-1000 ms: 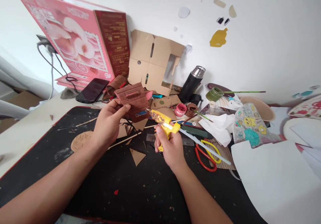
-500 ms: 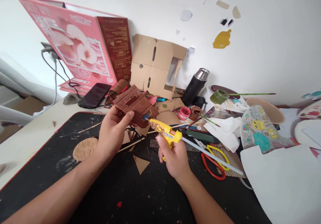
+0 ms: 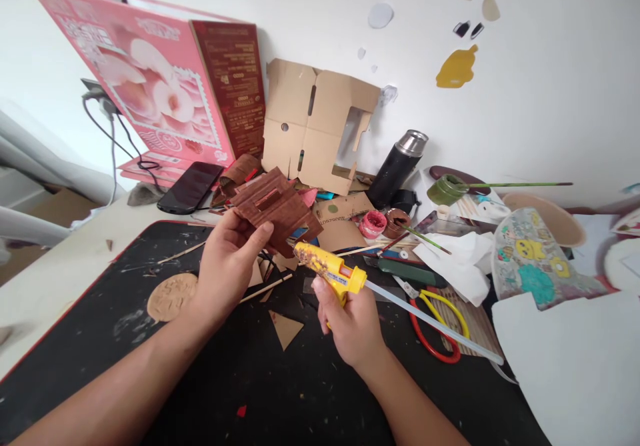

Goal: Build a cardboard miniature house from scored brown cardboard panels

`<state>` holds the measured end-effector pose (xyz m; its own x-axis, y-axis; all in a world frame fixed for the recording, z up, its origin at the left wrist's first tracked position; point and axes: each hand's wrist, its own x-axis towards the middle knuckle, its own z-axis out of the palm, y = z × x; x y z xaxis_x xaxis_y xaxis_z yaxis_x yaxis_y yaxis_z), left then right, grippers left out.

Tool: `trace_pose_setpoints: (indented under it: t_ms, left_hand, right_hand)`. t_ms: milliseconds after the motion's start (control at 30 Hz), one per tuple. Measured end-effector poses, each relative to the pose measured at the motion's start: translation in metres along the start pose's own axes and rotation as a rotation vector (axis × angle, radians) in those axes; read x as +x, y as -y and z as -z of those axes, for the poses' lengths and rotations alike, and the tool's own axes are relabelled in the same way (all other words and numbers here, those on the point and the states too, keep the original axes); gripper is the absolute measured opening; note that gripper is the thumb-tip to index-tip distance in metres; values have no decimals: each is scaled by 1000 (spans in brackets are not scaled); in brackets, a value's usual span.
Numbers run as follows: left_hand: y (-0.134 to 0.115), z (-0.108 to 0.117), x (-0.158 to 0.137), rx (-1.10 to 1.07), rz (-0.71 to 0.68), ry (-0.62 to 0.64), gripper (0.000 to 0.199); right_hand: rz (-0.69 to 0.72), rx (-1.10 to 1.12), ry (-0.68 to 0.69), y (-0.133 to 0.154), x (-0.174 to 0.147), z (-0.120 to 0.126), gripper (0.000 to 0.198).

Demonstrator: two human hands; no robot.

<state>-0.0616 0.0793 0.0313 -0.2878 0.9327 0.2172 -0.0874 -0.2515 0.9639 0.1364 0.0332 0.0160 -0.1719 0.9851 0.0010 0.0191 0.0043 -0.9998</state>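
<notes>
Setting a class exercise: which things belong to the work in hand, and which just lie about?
In use: yellow plastic glue gun; translucent glue stick; brown cardboard-like panel with openings.

Apparently lying about: rectangular black phone; black cylindrical flask; crumpled white tissue.

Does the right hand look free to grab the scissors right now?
Probably not: the right hand is wrapped around the yellow glue gun, whose long glue stick crosses in front of the scissors.
</notes>
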Motion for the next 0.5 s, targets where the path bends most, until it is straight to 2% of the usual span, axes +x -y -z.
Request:
trace_pose_setpoints:
  t_ms: [500]
  left_hand:
    - [-4, -1, -1, -10, 11, -10, 31]
  right_hand:
    - [-21, 8, 3, 0, -1, 1, 45]
